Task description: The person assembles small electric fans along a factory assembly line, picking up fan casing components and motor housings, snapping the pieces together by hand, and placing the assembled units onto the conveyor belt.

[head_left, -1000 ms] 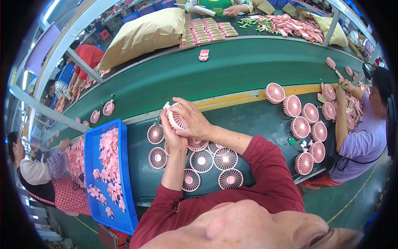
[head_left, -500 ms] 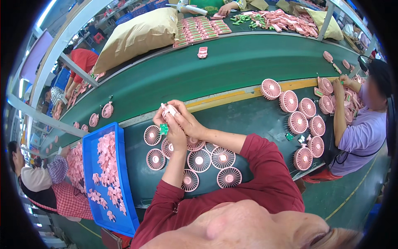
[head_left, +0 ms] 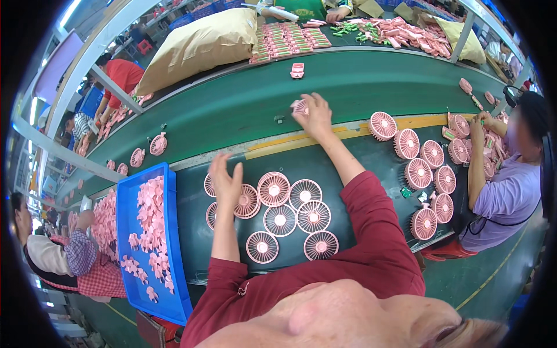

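Over the green conveyor belt [head_left: 371, 75], my right hand [head_left: 317, 119] has its fingers closed on a pink fan head [head_left: 301, 107]. Beside it on the belt lies a small dark green piece [head_left: 280, 120]; whether a wire joins the two cannot be made out. My left hand [head_left: 225, 182] hangs with fingers apart and nothing in it, above round pink fan grilles [head_left: 279, 221] laid out on the dark green worktop [head_left: 191, 232]. That hand partly hides the grilles at the left of the group.
A blue tray [head_left: 183, 261] of pink fan blades [head_left: 152, 209] stands at left. More fan heads [head_left: 418, 173] sit at right beside a co-worker in a purple shirt [head_left: 503, 180]. Fan heads [head_left: 158, 144] lie on the belt at left. A tan sack [head_left: 200, 49] and pink parts [head_left: 284, 40] are beyond.
My hands were together around a pink-and-white part with a green board. They have parted: the right reached forward over the belt with the fan head, and the left opened and dropped back slightly.
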### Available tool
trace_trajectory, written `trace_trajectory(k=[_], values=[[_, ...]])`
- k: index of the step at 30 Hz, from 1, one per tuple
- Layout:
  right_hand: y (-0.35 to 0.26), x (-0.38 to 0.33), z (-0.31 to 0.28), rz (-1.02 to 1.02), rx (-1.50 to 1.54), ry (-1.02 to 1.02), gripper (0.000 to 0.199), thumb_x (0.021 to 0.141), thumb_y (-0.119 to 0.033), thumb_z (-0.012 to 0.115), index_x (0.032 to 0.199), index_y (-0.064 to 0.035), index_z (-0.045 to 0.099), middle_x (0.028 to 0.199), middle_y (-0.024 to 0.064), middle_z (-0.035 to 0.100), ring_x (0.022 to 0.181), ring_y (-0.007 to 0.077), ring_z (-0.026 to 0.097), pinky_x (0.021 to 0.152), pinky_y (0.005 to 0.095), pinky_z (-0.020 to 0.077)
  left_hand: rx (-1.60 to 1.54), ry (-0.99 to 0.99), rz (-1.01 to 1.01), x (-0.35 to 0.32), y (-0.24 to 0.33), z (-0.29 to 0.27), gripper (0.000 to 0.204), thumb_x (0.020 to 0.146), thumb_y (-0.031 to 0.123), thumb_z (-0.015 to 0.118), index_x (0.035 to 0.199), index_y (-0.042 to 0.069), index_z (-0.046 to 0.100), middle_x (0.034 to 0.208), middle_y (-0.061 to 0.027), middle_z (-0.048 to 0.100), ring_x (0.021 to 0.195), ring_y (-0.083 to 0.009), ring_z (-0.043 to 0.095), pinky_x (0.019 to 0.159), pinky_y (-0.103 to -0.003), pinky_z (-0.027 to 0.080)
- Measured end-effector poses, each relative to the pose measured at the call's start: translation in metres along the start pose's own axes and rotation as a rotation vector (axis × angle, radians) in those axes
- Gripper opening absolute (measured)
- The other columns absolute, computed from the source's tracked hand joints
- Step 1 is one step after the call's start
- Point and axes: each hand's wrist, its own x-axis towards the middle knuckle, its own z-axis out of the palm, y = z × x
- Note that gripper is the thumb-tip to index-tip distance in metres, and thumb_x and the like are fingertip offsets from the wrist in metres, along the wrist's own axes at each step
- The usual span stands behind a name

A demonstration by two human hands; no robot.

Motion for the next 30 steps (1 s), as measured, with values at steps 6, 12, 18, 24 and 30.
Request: trace_trajectory(k=[6, 12, 18, 24, 30], values=[[-0.033, -0.001, 0.003, -0.314, 0.092, 0.005, 0.041, 0.076, -0.017, 0.074, 0.114, -0.0099, 0.06, 0.131, 0.0183, 0.05, 0.124, 0.0373, 0.045, 0.104, 0.0498, 0.037, 0.252, -0.248, -0.317, -0.01, -0.049, -0.021, 0.068, 0.076, 0.032, 0.077, 0.135, 0.013, 0.05, 0.14, -0.0134, 0.048, 0.129, -0.037, 0.041, 0.105, -0.052, 0.035], [-0.078, -0.039, 0.016, -0.379, 0.497, -0.458, 0.043, 0.083, -0.022, 0.07, 0.121, -0.006, 0.058, 0.123, 0.0174, 0.057, 0.116, 0.036, 0.054, 0.1, 0.0424, 0.0443, 0.081, -0.198, -0.287, -0.008, -0.029, -0.017, 0.07, 0.071, 0.03, 0.08, 0.132, 0.012, 0.053, 0.131, -0.0145, 0.055, 0.122, -0.0367, 0.047, 0.101, -0.047, 0.04], [-0.105, -0.051, -0.003, 0.037, 0.958, -0.885, 0.062, 0.087, -0.026, 0.071, 0.137, -0.0024, 0.042, 0.125, 0.0194, 0.058, 0.114, 0.0261, 0.06, 0.097, 0.0357, 0.0478, -0.069, -0.161, -0.013, 0.007, 0.037, -0.005, 0.083, 0.066, 0.027, 0.083, 0.137, 0.006, 0.046, 0.132, -0.0231, 0.052, 0.126, -0.0384, 0.046, 0.103, -0.048, 0.04], [-0.086, -0.048, 0.017, -0.04, 0.742, -0.682, 0.063, 0.078, -0.019, 0.075, 0.133, -0.0014, 0.049, 0.131, 0.0166, 0.055, 0.121, 0.024, 0.054, 0.102, 0.0349, 0.0419, -0.168, -0.234, 0.158, 0.018, 0.044, 0.012, 0.093, 0.063, 0.025, 0.086, 0.141, 0.008, 0.039, 0.145, -0.0226, 0.036, 0.132, -0.042, 0.037, 0.109, -0.048, 0.035], [-0.051, -0.029, 0.018, 0.028, 0.529, -0.506, 0.041, 0.083, -0.014, 0.068, 0.122, -0.0048, 0.058, 0.111, 0.0174, 0.066, 0.097, 0.0288, 0.068, 0.085, 0.0361, 0.0525, -0.004, -0.102, 0.152, 0.065, -0.036, 0.019, 0.07, 0.078, 0.026, 0.074, 0.137, 0.005, 0.043, 0.142, -0.025, 0.04, 0.129, -0.0425, 0.039, 0.109, -0.047, 0.034]])
